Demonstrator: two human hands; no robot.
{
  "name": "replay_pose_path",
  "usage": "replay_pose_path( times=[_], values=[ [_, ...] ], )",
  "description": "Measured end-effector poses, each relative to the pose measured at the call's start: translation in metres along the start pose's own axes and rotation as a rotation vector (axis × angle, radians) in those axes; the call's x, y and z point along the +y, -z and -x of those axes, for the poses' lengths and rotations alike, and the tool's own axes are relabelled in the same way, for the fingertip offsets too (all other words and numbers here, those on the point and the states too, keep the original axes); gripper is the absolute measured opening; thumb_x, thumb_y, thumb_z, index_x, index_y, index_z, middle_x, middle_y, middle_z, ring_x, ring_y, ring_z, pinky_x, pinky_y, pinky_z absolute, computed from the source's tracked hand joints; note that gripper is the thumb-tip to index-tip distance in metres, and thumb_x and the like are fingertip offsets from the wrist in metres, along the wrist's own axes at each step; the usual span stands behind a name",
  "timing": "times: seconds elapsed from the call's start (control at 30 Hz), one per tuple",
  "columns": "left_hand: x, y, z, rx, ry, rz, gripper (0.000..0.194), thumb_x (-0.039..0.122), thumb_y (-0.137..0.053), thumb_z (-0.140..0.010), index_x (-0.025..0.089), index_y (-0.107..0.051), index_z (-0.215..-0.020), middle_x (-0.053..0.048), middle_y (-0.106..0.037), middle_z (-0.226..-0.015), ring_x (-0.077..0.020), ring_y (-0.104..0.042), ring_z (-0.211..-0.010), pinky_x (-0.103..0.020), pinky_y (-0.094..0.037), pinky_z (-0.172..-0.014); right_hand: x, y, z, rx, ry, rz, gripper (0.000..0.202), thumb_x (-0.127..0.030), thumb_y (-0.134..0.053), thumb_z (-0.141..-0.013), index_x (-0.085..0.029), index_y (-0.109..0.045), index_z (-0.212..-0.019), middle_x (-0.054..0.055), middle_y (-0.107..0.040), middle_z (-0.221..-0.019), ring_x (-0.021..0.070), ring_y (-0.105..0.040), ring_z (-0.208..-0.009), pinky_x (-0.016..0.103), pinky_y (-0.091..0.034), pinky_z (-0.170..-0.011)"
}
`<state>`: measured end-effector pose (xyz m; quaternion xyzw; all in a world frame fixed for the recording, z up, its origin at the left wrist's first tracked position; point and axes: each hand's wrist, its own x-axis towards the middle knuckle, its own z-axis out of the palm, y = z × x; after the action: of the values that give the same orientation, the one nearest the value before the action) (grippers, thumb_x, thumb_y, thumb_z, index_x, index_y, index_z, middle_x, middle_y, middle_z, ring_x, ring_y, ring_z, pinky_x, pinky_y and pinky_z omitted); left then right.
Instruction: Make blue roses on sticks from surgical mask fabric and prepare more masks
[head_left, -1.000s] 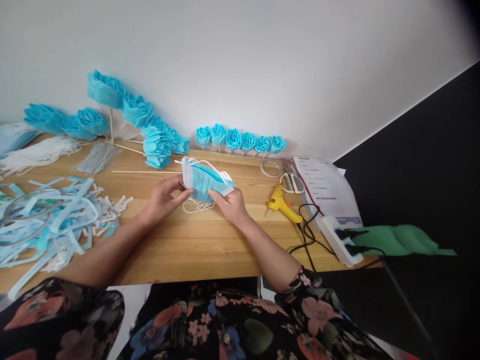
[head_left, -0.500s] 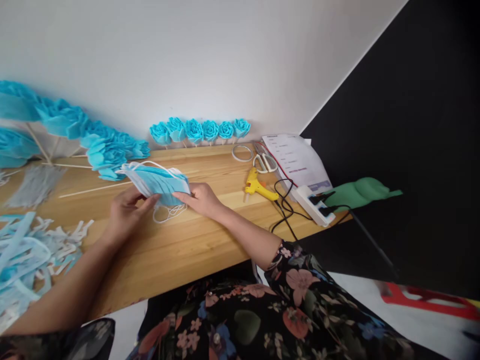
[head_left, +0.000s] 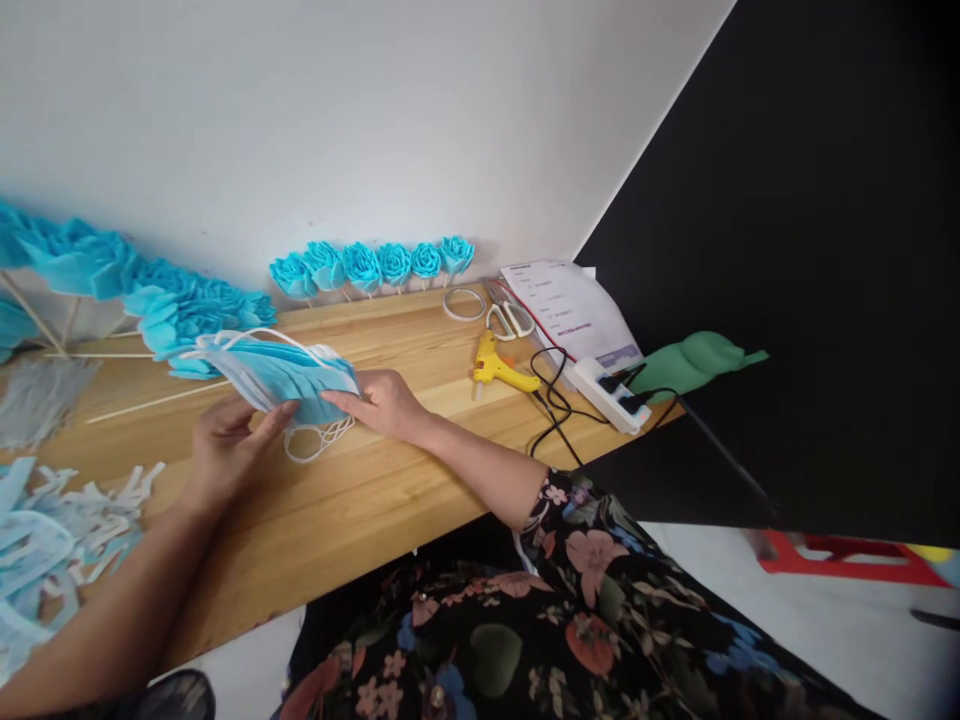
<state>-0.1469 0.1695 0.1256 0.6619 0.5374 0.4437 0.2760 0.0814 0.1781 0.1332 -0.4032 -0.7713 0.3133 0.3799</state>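
Note:
A stack of light blue face masks (head_left: 289, 375) with white ear loops is held up over the wooden table. My left hand (head_left: 229, 445) grips its lower left part, thumb on the front and fingers behind. On the other side my right hand (head_left: 382, 403) pinches the lower right edge, thumb across the blue face. White loops (head_left: 319, 440) dangle below the masks between both hands. Just behind the stack lie large blue flowers (head_left: 176, 305) on thin sticks.
Several small blue roses (head_left: 362, 268) lean along the wall. To the right are a silver ring (head_left: 464, 304), white-handled scissors (head_left: 510, 321), a yellow glue gun (head_left: 504, 372), papers (head_left: 566, 310) and a power strip (head_left: 611, 398) with black cables. Cut strips (head_left: 37, 540) lie front left.
The camera view has turned a little, so the table's things sit farther left. Both hands still hold the masks, and the stack appears slightly more fanned at its left end.

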Motion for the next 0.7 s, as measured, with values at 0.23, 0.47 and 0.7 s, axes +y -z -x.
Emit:
replay_pose_path(
  times=[0.23,0.47,0.7],
  values=[
    [-0.007,-0.006,-0.009,-0.099,0.027,0.032,0.023,0.036,-0.074,-0.080,0.018,-0.077,-0.094,-0.004,-0.079,-0.102,-0.0267,-0.072,-0.094,-0.039,-0.057,-0.089,0.002,0.005,-0.005,-0.032,-0.022,0.082,0.039,-0.048,-0.055,-0.099,-0.017,-0.065,-0.077,0.000,-0.064,-0.076,0.0106,-0.053,-0.069,0.023,-0.032,-0.065],
    [-0.009,-0.009,-0.014,-0.133,0.038,-0.034,0.028,0.038,-0.073,-0.079,0.016,-0.075,-0.096,-0.006,-0.078,-0.098,-0.0252,-0.070,-0.088,-0.035,-0.057,-0.080,0.005,0.006,-0.007,-0.030,-0.050,0.138,0.045,-0.054,-0.059,-0.096,-0.017,-0.056,-0.069,-0.001,-0.058,-0.069,0.0102,-0.051,-0.067,0.024,-0.029,-0.063],
    [-0.008,-0.010,-0.011,-0.091,-0.026,0.046,0.030,0.035,-0.071,-0.083,0.013,-0.073,-0.103,-0.008,-0.077,-0.108,-0.0260,-0.070,-0.098,-0.040,-0.055,-0.097,0.008,0.004,-0.006,-0.025,0.018,0.132,0.045,-0.052,-0.052,-0.100,-0.017,-0.061,-0.073,0.000,-0.062,-0.072,0.0108,-0.054,-0.070,0.023,-0.030,-0.065]
  ],
)
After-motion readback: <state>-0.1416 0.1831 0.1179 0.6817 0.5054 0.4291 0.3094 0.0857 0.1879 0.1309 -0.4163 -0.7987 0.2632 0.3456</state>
